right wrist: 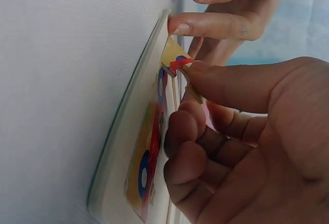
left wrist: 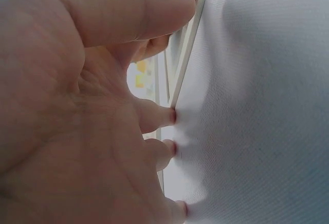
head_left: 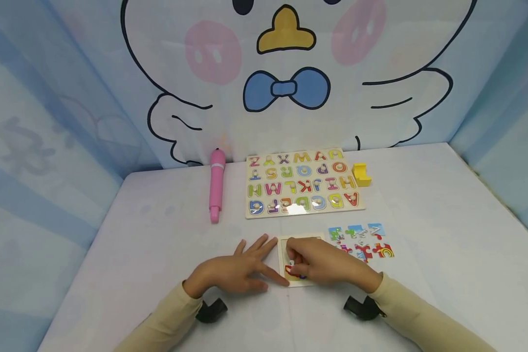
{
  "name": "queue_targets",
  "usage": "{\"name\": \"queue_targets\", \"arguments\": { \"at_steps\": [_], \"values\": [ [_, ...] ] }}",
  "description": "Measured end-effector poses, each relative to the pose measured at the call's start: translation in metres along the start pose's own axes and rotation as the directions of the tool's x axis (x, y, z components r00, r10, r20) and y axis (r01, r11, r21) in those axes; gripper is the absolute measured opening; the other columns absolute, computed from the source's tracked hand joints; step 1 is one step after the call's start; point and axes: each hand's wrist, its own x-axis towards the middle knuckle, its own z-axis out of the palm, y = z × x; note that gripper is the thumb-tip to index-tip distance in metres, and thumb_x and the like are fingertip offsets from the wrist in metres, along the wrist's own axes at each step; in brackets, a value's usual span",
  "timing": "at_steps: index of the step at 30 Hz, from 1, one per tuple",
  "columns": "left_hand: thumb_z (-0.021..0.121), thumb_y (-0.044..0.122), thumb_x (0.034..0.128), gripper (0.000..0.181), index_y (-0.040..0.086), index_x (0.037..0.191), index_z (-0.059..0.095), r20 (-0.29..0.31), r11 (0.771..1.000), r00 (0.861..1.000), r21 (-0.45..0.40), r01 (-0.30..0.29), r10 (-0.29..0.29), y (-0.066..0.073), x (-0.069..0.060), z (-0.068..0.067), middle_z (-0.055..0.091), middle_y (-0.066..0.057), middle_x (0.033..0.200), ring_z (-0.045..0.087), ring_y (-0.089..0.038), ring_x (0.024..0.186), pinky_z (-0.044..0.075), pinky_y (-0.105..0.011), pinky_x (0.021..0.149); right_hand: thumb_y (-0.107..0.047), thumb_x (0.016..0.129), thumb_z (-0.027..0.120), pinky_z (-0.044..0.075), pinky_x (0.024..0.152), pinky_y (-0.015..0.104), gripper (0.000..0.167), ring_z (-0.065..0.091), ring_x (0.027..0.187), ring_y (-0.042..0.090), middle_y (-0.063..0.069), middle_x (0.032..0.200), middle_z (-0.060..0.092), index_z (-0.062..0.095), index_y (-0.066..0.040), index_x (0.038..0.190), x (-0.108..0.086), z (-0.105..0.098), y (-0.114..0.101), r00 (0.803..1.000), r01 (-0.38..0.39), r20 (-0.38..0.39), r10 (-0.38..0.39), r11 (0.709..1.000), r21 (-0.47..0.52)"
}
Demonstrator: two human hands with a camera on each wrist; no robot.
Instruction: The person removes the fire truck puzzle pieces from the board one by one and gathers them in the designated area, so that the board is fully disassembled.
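A small wooden puzzle frame (head_left: 304, 283) lies flat near the middle of the table, with a few red, blue and yellow pieces in its lower part. My right hand (head_left: 327, 261) is over it; in the right wrist view its thumb and fingers pinch a puzzle piece (right wrist: 177, 59), tilted above the frame's corner. My left hand (head_left: 246, 269) is spread at the frame's left side, one finger touching the lower left corner and other fingertips on the cloth. Loose puzzle pieces (head_left: 363, 252) lie right of the frame.
Behind the frame lies an alphabet board (head_left: 305, 183) with knobbed letters. A pink pen-shaped object (head_left: 217, 186) is left of it and a yellow block (head_left: 361, 175) right of it. A printed curtain (head_left: 286, 122) hangs behind the table.
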Motion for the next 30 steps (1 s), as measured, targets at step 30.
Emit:
{"name": "queue_targets", "arguments": {
  "at_steps": [30],
  "values": [
    [0.064, 0.018, 0.1006, 0.038, 0.045, 0.127, 0.071, -0.024, 0.999, 0.999, 0.003, 0.045, -0.045, 0.001, 0.002, 0.002, 0.006, -0.008, 0.172, -0.01, -0.03, 0.157, -0.006, -0.071, 0.116, -0.017, 0.095, 0.074, 0.04, 0.056, 0.021, 0.015, 0.047, 0.065, 0.001, -0.015, 0.071, 0.049, 0.06, -0.022, 0.089, -0.078, -0.07, 0.028, 0.998, -0.061, 0.013, 0.061, 0.998, 0.024]
  ]
}}
